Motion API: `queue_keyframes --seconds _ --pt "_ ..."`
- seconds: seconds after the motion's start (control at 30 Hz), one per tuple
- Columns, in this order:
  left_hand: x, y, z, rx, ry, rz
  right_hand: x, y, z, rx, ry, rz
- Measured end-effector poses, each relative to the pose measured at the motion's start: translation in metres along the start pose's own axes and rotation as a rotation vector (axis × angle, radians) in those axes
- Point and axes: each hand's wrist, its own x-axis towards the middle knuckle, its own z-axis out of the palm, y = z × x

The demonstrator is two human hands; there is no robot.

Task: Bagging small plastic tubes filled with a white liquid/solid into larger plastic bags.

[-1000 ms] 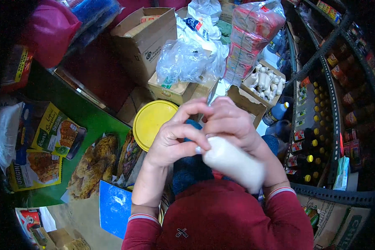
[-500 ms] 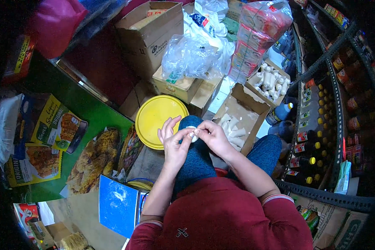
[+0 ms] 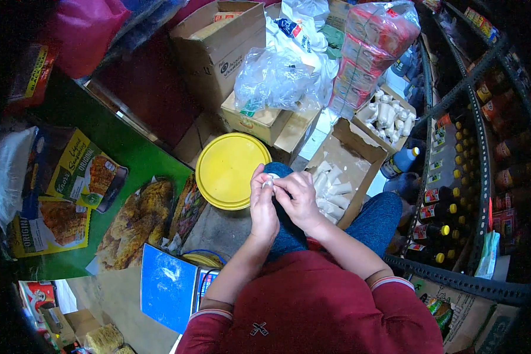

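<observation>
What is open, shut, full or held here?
Left hand: pinching the small white packet.
Right hand: pinching the same packet.
Yellow lid: lying flat.
Near carton: open, holding white packets.
Far carton: open, full of white packets.
Clear bag: crumpled on a box.

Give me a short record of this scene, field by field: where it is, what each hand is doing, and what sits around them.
Setting: a cramped shop corner, seen from above
Left hand: pinching a small white packet at the fingertips
Right hand: gripping the same packet from the other side
Below the hands: knees in blue jeans
In front: yellow round lid; open carton of white packets
Lower left: blue weighing scale
Right side: shelves of bottles
</observation>
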Motion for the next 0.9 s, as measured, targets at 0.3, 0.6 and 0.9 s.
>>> queue_keyframes --seconds 0.3,0.6,0.9 --pt "-0.001 -0.004 -0.005 0.099 0.039 0.080 0.005 0.007 0.006 -0.126 0.008 -0.027" --pt "0.012 0.004 -0.019 0.358 -0.122 0.110 0.004 0.020 -0.008 -0.009 -0.102 0.027" --pt "0.018 0.009 -0.014 -0.113 -0.087 -0.077 -0.002 0.014 -0.005 0.154 -0.042 0.146"
